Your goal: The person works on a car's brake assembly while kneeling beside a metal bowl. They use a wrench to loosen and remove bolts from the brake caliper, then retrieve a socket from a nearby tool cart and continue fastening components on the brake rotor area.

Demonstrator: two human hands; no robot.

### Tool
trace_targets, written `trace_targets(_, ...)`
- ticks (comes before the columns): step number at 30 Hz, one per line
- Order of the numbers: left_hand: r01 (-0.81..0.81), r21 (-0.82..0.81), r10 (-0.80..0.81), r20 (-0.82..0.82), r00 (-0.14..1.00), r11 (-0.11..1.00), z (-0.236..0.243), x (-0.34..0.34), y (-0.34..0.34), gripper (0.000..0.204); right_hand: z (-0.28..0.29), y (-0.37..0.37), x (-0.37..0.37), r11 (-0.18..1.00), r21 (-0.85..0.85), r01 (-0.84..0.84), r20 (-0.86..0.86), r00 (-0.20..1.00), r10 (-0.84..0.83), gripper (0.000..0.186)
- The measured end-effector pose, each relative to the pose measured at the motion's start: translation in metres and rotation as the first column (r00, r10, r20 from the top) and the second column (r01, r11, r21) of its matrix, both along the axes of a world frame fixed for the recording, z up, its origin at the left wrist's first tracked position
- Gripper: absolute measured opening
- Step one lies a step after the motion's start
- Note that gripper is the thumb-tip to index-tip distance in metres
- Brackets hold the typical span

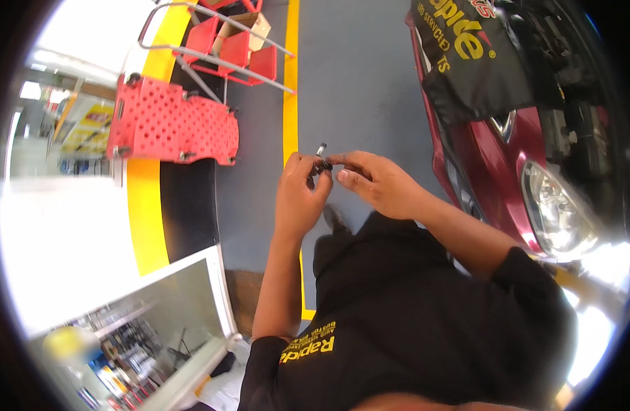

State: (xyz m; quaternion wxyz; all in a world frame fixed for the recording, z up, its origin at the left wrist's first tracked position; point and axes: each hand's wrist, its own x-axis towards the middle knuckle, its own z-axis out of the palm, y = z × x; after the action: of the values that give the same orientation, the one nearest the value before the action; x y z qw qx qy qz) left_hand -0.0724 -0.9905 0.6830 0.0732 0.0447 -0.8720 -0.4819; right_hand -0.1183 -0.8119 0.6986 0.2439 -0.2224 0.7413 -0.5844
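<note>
In front of my body, my left hand (301, 195) pinches a small black and silver part (321, 149) between thumb and fingers. Its pale tip with a dark end points up and away from me. The dark lower portion sits at the fingertips, partly hidden, and its exact kind is too small to make out. My right hand (382, 181) comes in from the right. Its index fingertip reaches the dark portion, while the thumb stays a little apart below it.
A dark red car with a headlight (554, 212) stands at the right, a black fender cover (465, 75) draped over it. At the left are a pink-red creeper board (171, 120) and a red-trayed cart (219, 51). A glass-fronted cabinet (222, 294) stands near left.
</note>
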Motion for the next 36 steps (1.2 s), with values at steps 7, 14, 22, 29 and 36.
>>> trace_targets(7,0.204,-0.224,-0.214,-0.019,0.977,0.953,0.003,-0.192,-0.076,0.016,0.0,-0.071,-0.16,0.979,-0.11,0.169,0.389,0.914,-0.114,0.045)
trace_targets(14,0.392,-0.268,-0.418,-0.043,0.908,0.88,-0.016,-0.442,-0.11,0.015,-0.03,-0.11,-0.382,0.932,-0.136,0.337,0.491,0.84,-0.232,0.041)
trace_targets(22,0.474,-0.465,-0.486,0.104,0.868,0.747,0.006,-0.705,-0.148,0.018,0.004,-0.159,-0.629,0.809,-0.212,0.549,0.794,0.579,-0.185,0.042)
trace_targets(29,0.563,-0.426,-0.612,0.027,0.79,0.708,0.002,-0.959,-0.161,0.017,-0.03,-0.16,-0.848,0.497,-0.483,0.721,0.844,0.535,0.044,0.045)
trace_targets(36,0.714,-0.143,-0.722,-0.01,0.692,0.686,-0.004,-1.195,-0.132,0.021,-0.008,-0.119,-1.032,0.309,-0.567,0.764,0.801,0.599,-0.01,0.047)
